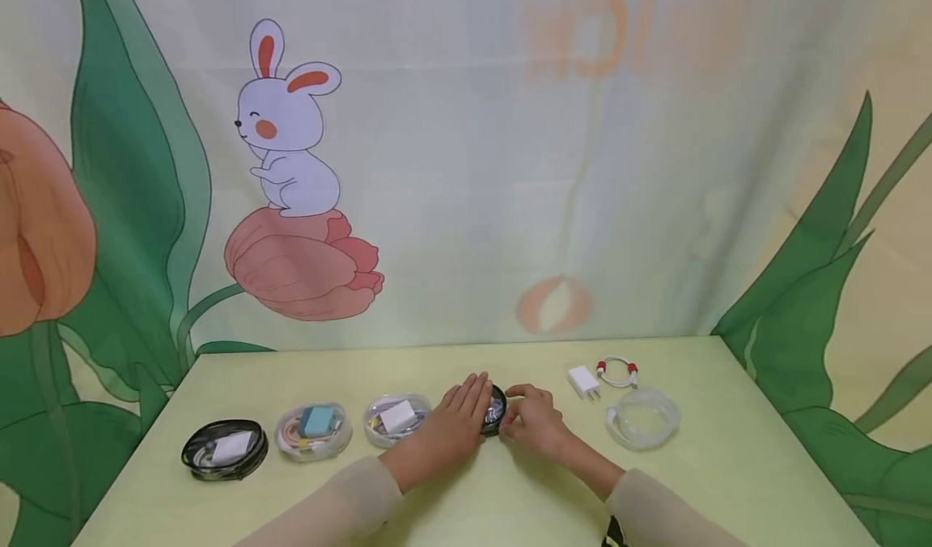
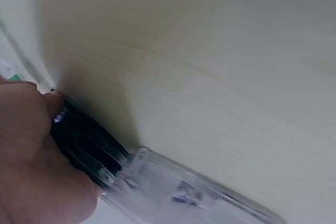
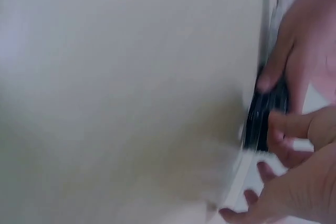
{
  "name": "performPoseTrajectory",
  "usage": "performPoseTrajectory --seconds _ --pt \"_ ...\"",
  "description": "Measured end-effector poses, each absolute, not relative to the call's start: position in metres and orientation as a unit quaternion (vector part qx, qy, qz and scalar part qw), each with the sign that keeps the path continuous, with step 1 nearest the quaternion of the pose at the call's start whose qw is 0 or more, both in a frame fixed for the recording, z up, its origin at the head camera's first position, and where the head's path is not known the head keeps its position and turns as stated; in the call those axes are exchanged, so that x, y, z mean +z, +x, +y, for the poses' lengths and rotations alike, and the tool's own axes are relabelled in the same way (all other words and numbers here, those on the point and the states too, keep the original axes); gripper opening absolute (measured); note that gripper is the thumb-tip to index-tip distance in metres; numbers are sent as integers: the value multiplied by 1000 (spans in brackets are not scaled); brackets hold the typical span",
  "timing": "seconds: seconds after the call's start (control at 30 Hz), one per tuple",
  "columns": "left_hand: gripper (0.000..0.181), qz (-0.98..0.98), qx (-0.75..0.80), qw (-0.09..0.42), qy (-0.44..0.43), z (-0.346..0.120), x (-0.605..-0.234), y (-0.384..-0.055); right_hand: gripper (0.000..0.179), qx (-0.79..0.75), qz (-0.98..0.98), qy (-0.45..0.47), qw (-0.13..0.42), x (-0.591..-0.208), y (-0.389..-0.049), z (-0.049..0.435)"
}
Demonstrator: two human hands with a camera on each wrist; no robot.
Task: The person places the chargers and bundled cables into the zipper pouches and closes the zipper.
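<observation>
My left hand (image 1: 453,419) lies over a small round clear-topped case with a black zip rim (image 1: 497,408), its fingers straight and side by side across the top. In the right wrist view the left thumb presses against the black side (image 3: 257,121) of that case. From the right, my right hand (image 1: 535,421) pinches at the same rim with thumb and index finger, its other fingers spread. What sits between those fingertips is hidden. Under the left wrist stands a clear case (image 1: 379,442) with a white charger and cable, which partly shows in the left wrist view.
On the left stand a black-rimmed case (image 1: 251,460) with a white charger and a clear case (image 1: 315,454) with a blue charger. At the right lie a white plug charger (image 1: 583,381), a coiled white cable with red ends (image 1: 617,384) and a clear round case (image 1: 670,417). A printed curtain (image 1: 451,207) hangs behind the table.
</observation>
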State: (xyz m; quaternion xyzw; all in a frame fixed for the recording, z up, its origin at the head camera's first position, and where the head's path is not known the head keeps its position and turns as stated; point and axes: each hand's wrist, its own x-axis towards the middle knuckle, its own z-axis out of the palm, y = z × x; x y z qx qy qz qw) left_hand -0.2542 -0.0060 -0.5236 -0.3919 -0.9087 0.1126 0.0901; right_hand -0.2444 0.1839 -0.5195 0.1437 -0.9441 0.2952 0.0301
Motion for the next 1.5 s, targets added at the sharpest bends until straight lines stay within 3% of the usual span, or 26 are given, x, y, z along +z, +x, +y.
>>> performPoseTrajectory --seconds 0.27,0.67,0.83,1.03,1.27,1.5 --pt "60 -911 125 97 -380 -3 -520 -259 22 288 -950 104 56 -516 -240 173" --pt "49 -901 103 108 -408 -7 -526 -257 19 286 -950 120 35 -517 -233 174" --pt "49 -902 92 75 -414 -6 -525 -260 15 271 -952 140 26 -517 -231 184" --pt "52 -912 65 -16 -406 -2 -511 -261 6 235 -953 187 27 -510 -230 211" --pt "62 -896 68 8 -439 19 -500 -256 13 145 -954 254 74 -493 -233 264" --pt "69 -870 55 22 -490 52 -495 -249 14 99 -968 210 101 -476 -226 316"
